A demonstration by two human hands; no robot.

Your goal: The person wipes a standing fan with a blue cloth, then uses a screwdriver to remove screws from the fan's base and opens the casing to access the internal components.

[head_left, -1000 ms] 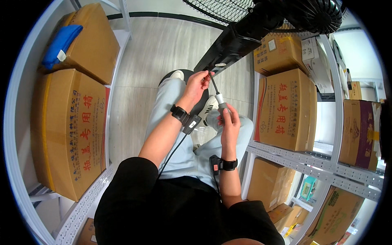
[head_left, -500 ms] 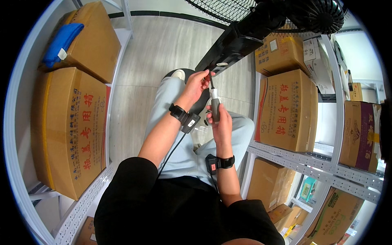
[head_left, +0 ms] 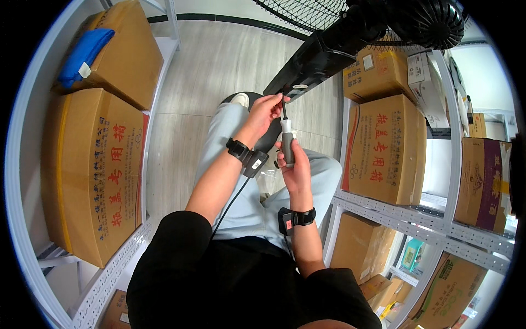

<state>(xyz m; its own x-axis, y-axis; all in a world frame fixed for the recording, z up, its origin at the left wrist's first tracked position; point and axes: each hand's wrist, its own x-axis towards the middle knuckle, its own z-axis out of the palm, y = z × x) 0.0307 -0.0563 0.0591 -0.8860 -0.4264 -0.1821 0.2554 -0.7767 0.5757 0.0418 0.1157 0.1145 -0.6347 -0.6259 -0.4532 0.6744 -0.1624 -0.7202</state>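
A black standing fan [head_left: 309,64] leans across the top of the view, its column running down toward my hands. My right hand [head_left: 295,159] is wrapped round the grey and white handle of a screwdriver [head_left: 287,143]. Its dark shaft points up to the lower part of the fan column. My left hand [head_left: 267,111] is pinched near the shaft's tip, close against the column; whether a small part sits between its fingers is hidden. Below the column, the round black base [head_left: 267,137] shows partly behind my left hand.
Metal shelving [head_left: 438,227] stands close on my right, holding cardboard boxes [head_left: 383,151]. Another rack on my left carries large boxes [head_left: 96,175], with a blue folded cloth or bag [head_left: 87,57] on one. Cables run from both wrist straps [head_left: 238,151]. The fan's wire cage [head_left: 307,13] spreads overhead.
Both hands keep nearly the same place at the fan column. The screwdriver stays in my right hand, and the view has shifted very slightly.
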